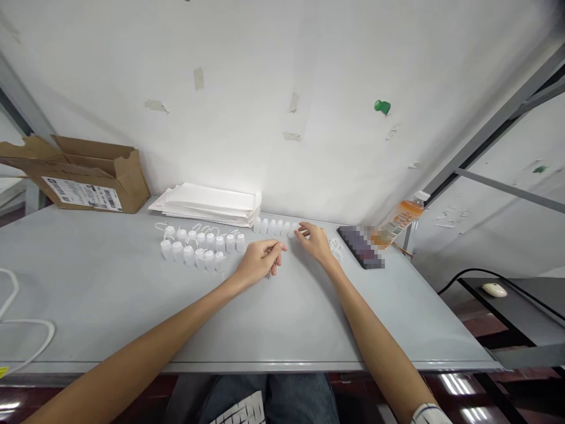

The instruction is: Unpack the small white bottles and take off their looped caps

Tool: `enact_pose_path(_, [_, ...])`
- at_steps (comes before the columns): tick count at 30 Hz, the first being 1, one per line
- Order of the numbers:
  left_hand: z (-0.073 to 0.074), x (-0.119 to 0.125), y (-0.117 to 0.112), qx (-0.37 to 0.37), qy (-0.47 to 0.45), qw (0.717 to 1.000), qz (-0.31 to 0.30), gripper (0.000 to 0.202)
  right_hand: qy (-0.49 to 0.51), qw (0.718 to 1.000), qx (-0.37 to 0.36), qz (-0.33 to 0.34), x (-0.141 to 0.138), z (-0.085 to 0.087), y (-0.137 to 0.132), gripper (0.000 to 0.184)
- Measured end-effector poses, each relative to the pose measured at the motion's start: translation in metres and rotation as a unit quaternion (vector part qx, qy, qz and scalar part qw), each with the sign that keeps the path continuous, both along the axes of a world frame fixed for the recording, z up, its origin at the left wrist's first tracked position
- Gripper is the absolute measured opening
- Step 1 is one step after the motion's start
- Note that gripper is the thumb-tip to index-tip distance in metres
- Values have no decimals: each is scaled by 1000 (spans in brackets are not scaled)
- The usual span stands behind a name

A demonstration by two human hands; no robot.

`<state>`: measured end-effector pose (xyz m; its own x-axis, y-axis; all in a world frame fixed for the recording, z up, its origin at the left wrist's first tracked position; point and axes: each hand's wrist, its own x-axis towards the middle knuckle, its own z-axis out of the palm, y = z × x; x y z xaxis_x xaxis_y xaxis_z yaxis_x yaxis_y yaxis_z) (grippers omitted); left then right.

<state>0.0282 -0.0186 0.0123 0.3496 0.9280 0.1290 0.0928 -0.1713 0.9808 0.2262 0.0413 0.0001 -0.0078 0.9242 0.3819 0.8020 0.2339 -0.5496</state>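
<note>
Grey workbench [88,294] is set with small white bottles [273,227] in rows. Slightly parted fingers of the right hand [315,242] are placed at the row's end, against the last bottle. Nothing is held by the left hand [260,260], its fingers loosely curled together just below the rows.

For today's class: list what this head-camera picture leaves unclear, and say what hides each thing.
All in the head view:
Phone screen: covered by pixelation.
Shipping label on the cardboard box: print too small to read.
End white bottle: partly hidden by the right hand.
White cable: cut off by the left edge.
</note>
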Motion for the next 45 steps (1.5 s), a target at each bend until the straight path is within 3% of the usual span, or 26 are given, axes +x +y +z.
enact_pose_path(4, [20, -11, -3, 147, 36, 986, 63, 31, 9, 994, 107, -26, 0, 6, -6, 16])
enact_pose_path(7, [38, -25, -2, 268, 52, 951, 145, 31, 56, 984, 169, -11, -12, 14, -16, 17])
enact_pose_path(9, [48, -37, 1, 309, 49, 925, 215, 30, 82, 983, 165, 28, -26, 20, -22, 16])
enact_pose_path(14, [59, -65, 19, 298, 94, 851, 421, 32, 70, 984, 99, 132, -73, 34, -28, 9])
enact_pose_path(18, [54, -79, 33, 283, 131, 823, 476, 33, 34, 984, 52, 165, -105, 39, -25, 7])
enact_pose_path(23, [49, -80, 38, 269, 154, 829, 466, 34, -2, 985, 33, 171, -124, 35, -23, 7])
enact_pose_path(29, [48, -70, 32, 276, 141, 855, 416, 36, 14, 983, 47, 176, -124, 30, -24, 13])
enact_pose_path(33, [44, -49, 16, 325, 166, 875, 317, 35, 91, 977, 30, 190, -104, 36, -28, 9])
enact_pose_path(40, [20, -13, -7, 409, 256, 855, 191, 26, 263, 930, -108, 232, -46, 33, -42, 19])
enact_pose_path(45, [1, 0, -9, 414, 291, 847, 162, 18, 312, 911, -156, 220, -30, 25, -42, 23])
